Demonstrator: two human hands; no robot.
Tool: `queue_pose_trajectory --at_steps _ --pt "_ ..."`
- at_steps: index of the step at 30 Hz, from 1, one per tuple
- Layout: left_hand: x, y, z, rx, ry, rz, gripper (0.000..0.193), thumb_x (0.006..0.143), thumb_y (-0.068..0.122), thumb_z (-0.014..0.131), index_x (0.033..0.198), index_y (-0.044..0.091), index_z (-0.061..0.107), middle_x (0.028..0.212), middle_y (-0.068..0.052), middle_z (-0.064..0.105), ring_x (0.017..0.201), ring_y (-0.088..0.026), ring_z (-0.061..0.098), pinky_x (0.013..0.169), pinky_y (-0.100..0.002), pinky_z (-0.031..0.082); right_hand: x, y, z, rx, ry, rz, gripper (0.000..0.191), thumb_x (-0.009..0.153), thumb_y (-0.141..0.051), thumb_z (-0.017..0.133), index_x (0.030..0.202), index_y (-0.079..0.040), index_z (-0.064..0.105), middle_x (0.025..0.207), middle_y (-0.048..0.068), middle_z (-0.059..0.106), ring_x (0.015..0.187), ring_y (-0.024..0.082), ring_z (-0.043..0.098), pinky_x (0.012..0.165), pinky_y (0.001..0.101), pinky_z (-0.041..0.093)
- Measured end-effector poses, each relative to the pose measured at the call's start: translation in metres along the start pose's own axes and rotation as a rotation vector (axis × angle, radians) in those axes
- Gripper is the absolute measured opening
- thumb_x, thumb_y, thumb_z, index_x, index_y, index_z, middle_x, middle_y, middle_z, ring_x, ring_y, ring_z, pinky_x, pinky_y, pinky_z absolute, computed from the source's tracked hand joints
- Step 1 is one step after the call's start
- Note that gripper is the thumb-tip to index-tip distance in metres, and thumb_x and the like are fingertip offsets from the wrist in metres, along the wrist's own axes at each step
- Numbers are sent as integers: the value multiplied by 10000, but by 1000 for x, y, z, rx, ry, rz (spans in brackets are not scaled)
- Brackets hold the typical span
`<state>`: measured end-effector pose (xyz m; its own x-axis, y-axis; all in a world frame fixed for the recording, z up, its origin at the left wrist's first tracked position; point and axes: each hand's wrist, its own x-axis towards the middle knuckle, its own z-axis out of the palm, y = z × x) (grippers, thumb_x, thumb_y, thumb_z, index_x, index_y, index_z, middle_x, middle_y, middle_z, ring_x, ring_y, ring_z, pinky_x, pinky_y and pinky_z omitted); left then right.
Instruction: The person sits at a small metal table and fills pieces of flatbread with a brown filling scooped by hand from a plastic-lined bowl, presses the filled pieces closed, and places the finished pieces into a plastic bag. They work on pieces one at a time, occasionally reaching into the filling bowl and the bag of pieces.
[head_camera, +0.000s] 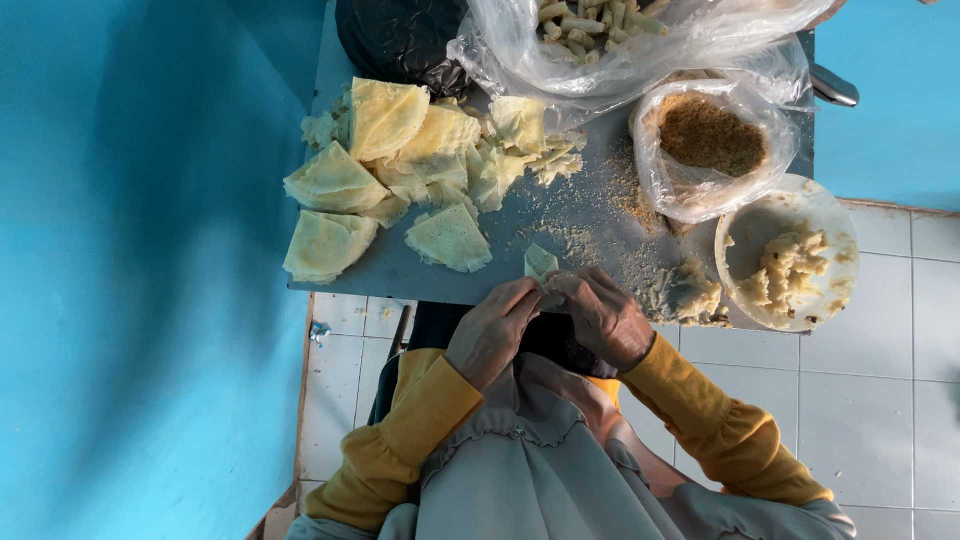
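Halfway at most, judging by the piles.

- Working at a grey table (560, 215), dusted with crumbs toward its right side.
- Noting a clear bag (640, 50) at the far edge, holding pale finger-shaped rolls (590, 20); reading these as pieces already done. Passing over a black bag (395, 40) just beside it, contents hidden.
- Logging a broad heap of folded yellow wrappers (400, 170) on the table's left half, lying untouched and well apart from both hands; reading these as waiting their turn.
- Marking a smaller bag of brown crumbs (710, 135) at the right, mouth open, touching a white bowl (745, 210) below it.
- Finding the bowl partly emptied, with pale filling (785, 270) clumped to one side.
- Spotting a lump of the same filling (685, 295) sitting on the table near the right hand.
- Pinching one small wrapper piece (541, 264) at the near table edge: left hand (490, 332) and right hand (605, 320) both clamped on it, fingertips meeting over the fold.
- Not telling whether filling is already inside.
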<state>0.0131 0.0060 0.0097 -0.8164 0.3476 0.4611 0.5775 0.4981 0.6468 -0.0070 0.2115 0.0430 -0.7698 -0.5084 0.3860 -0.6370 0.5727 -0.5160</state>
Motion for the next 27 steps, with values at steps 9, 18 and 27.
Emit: queue_pose_trajectory --at_steps 9,18,27 --pt "5 -18 0 179 15 191 266 874 48 687 1136 5 690 1125 -97 655 1072 -276 634 952 -403 534 6 -8 -14 16 -47 -53 280 905 -61 715 1159 -11 607 1134 137 707 1034 322 690 830 385 588" --pt "14 -11 12 142 -1 -67 123 995 120 671 1098 52 670 991 -69 644 973 -258 629 870 -377 533 34 19 -8 192 -209 214 310 935 -60 679 1212 -3 553 971 132 705 866 273 757 704 368 605" --pt "16 -11 15 332 29 115 259 877 62 677 1129 7 656 1077 -107 607 1016 -283 595 897 -400 524 8 6 1 -87 -36 -51 384 915 -34 705 1241 1 505 999 170 690 899 351 704 722 415 583"
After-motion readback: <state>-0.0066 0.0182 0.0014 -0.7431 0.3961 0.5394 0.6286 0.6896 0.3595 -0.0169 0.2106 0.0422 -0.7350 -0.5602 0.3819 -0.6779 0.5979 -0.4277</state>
